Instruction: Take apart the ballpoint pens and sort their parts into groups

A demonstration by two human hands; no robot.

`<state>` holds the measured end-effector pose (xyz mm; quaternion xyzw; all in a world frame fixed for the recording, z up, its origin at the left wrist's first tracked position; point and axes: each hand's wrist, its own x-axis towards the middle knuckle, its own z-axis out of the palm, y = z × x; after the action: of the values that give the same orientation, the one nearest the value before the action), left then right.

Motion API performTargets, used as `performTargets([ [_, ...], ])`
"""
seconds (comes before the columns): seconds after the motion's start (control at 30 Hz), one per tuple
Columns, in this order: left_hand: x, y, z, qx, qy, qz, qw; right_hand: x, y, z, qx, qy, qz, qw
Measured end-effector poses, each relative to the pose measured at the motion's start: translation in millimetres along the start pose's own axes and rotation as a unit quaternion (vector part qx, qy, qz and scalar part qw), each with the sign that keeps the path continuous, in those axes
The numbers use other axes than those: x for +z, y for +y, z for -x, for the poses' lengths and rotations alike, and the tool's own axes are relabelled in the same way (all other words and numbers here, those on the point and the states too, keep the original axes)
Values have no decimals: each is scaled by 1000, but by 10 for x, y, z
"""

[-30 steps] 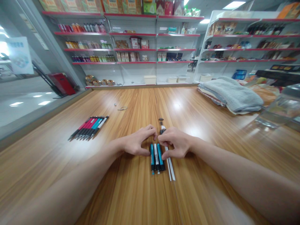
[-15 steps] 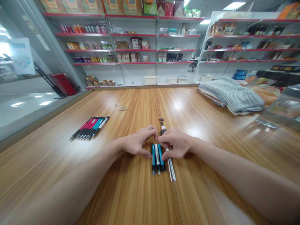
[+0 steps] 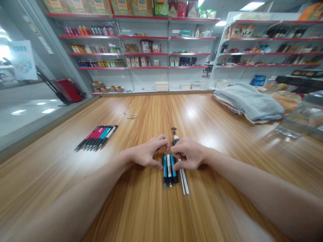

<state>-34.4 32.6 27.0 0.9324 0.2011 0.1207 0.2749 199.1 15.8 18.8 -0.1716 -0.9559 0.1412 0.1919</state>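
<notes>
Your glossy wood-grain surface carries three short, round plastic barrels (two teal, one white). They lie side by side dead ahead, with thin white refills just beside them on the right. Your left hand and right hand rest on either side, fingers curled into narrow C shapes. The index tips almost meet over the barrels' far ends. The left thumb is against the outer teal barrel and the right thumb is on the refills. Whether they pinch anything cannot be told. A neat row of slim pens lies well apart, leftward.
</notes>
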Motion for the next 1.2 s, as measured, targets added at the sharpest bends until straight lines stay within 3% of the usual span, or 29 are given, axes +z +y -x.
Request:
performTargets([
  [0.13, 56, -69, 3, -29, 50, 27, 998, 25, 41, 35, 30, 100, -6, 995],
  [0.23, 123, -190, -21, -111, 162, 7, 981, 33, 113, 58, 109, 188, 22, 976],
  [0.3, 147, -275, -41, -176, 248, -58, 951, 25, 170, 64, 162, 232, 43, 958],
  [0.37, 146, -348, -49, -263, 319, -147, 899, 15, 222, 65, 198, 262, 62, 942],
  [0.47, 105, -450, -7, -430, 396, -259, 769, 10, 270, 66, 215, 273, 76, 935],
  [0.53, 53, -534, 60, -505, 428, -289, 691, 15, 278, 69, 219, 270, 79, 934],
  [0.67, -90, -743, 236, -587, 424, -272, 634, 24, 268, 77, 223, 264, 83, 935],
  [0.77, -166, -859, 321, -627, 407, -246, 617, 25, 269, 79, 226, 268, 88, 933],
  [0.87, -179, -893, 334, -633, 388, -256, 618, 28, 277, 73, 233, 272, 90, 929],
  [1.2, -130, -855, 344, -578, 365, -298, 667, 41, 269, 45, 233, 262, 85, 932],
])
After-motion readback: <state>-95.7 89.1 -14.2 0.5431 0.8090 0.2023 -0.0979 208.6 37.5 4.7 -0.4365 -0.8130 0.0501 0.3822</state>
